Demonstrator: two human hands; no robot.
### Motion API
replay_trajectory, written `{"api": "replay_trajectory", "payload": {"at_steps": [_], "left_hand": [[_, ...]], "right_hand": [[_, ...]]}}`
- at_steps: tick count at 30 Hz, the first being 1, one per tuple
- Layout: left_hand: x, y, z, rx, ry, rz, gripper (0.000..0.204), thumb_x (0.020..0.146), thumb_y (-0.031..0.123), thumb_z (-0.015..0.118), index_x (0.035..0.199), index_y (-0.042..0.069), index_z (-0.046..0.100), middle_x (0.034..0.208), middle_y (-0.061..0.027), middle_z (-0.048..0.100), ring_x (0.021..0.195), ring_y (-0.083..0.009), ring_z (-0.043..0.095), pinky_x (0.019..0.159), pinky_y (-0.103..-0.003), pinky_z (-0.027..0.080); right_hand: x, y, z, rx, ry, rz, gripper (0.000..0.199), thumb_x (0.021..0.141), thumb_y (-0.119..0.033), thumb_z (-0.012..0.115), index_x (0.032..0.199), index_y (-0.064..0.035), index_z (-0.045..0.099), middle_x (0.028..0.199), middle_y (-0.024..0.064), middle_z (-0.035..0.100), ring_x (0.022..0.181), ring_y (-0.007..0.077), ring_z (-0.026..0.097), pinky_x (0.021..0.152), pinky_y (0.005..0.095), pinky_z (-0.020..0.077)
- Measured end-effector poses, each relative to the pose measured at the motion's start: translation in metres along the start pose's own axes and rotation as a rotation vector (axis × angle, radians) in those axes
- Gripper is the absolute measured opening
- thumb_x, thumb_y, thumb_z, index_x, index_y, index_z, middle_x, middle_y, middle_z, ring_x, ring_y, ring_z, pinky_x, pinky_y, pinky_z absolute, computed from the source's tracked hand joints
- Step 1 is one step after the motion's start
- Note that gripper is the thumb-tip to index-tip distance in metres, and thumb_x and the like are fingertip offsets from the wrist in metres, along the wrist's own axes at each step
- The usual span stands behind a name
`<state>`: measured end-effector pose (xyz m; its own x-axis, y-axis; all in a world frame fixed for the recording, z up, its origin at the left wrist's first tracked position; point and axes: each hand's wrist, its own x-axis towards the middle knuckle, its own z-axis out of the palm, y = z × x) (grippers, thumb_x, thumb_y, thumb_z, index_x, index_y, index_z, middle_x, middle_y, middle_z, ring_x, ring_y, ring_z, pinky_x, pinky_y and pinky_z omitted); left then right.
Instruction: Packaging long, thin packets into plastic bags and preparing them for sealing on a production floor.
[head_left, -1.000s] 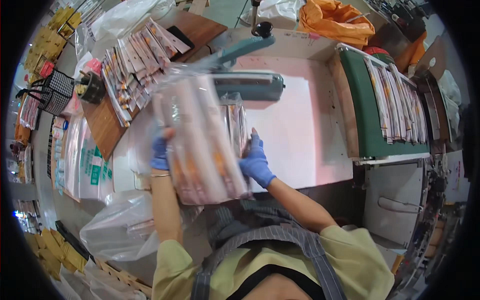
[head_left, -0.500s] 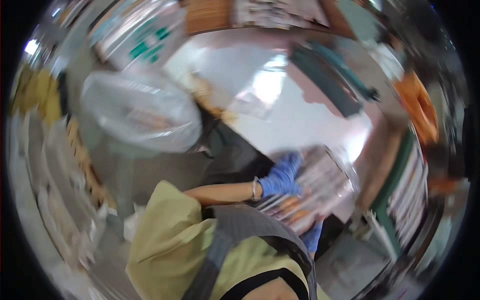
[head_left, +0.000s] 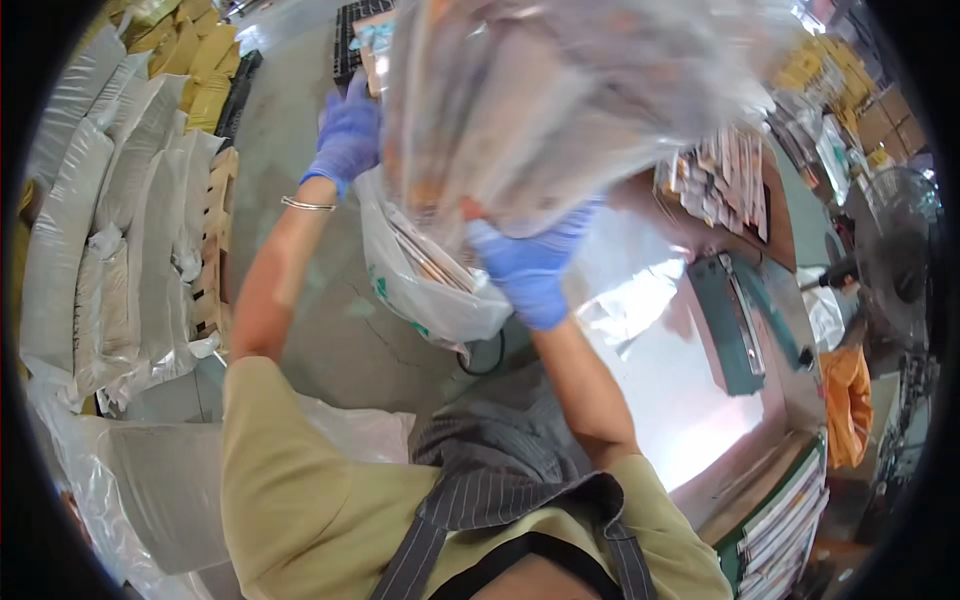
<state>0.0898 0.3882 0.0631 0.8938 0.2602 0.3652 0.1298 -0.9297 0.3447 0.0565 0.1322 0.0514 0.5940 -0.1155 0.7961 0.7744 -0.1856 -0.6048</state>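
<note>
A large clear plastic bag of flat brown and grey packets (head_left: 560, 110) is raised in front of me, blurred by motion. My right hand (head_left: 540, 260), in a blue glove, grips its lower edge, with the thumb on the near face and the other fingers partly hidden. Beside the bag's left edge is my left hand (head_left: 350, 135), also gloved, its fingers stretched upward and apart; whether it touches the plastic I cannot tell. Beneath the raised bag, a white translucent sack (head_left: 425, 300) with green print holds several flat packets (head_left: 430, 255).
A shiny white worktable (head_left: 650, 370) lies to my right, bearing a dark green sealer-like device (head_left: 725, 325). Stacked packets (head_left: 720, 185) sit beyond it, and more fill a green crate (head_left: 785, 520). Grey sacks (head_left: 150, 220) on a wooden pallet (head_left: 215, 235) line the left. A fan (head_left: 900, 235) stands far right.
The bag of packets has gone from low over the table's near edge to high up front. Both arms have stretched forward and to the left, and my view has turned left.
</note>
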Motion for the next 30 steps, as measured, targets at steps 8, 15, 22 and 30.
{"api": "replay_trajectory", "payload": {"at_steps": [8,15,22,30], "left_hand": [[0.013,-0.084,-0.016,-0.346,-0.753,0.16,0.062,0.069,0.007,0.058,0.127,0.004,0.038,0.126,-0.0119,0.043,0.114,-0.0208,0.041,0.097,-0.03,0.034],[0.002,-0.039,0.026,-0.573,-0.502,0.07,0.063,0.066,0.007,0.059,0.125,0.0,0.039,0.123,-0.0188,0.045,0.112,-0.0269,0.045,0.094,-0.03,0.038],[0.004,-0.072,0.042,-0.38,-0.218,-0.133,0.054,0.068,0.012,0.061,0.118,-0.001,0.046,0.097,-0.0178,0.06,0.089,-0.0251,0.059,0.08,-0.032,0.045],[0.11,-0.141,0.046,-1.056,-0.116,-0.626,0.031,0.071,0.037,0.063,0.087,0.011,0.063,0.079,-0.0192,0.062,0.069,-0.0265,0.062,0.059,-0.044,0.049]], "right_hand": [[-0.111,0.063,0.033,0.181,-0.828,0.468,0.091,0.057,-0.017,0.075,0.128,0.0015,0.021,0.113,0.0165,0.046,0.103,0.0254,0.048,0.088,0.0339,0.0396],[-0.143,0.132,0.094,-0.251,-1.313,0.685,0.068,0.071,-0.02,0.063,0.125,0.0026,0.028,0.107,0.0216,0.053,0.095,0.0332,0.055,0.081,0.0373,0.0443],[-0.145,0.094,0.048,0.349,-1.147,0.899,0.046,0.089,-0.031,0.039,0.119,0.0034,0.043,0.109,0.0152,0.053,0.097,0.0251,0.053,0.087,0.0353,0.0405],[-0.02,-0.01,0.041,-0.191,-0.993,0.562,0.022,0.08,-0.019,0.061,0.083,0.0034,0.062,0.07,0.0068,0.058,0.067,0.0092,0.051,0.063,0.0219,0.0422]]}}
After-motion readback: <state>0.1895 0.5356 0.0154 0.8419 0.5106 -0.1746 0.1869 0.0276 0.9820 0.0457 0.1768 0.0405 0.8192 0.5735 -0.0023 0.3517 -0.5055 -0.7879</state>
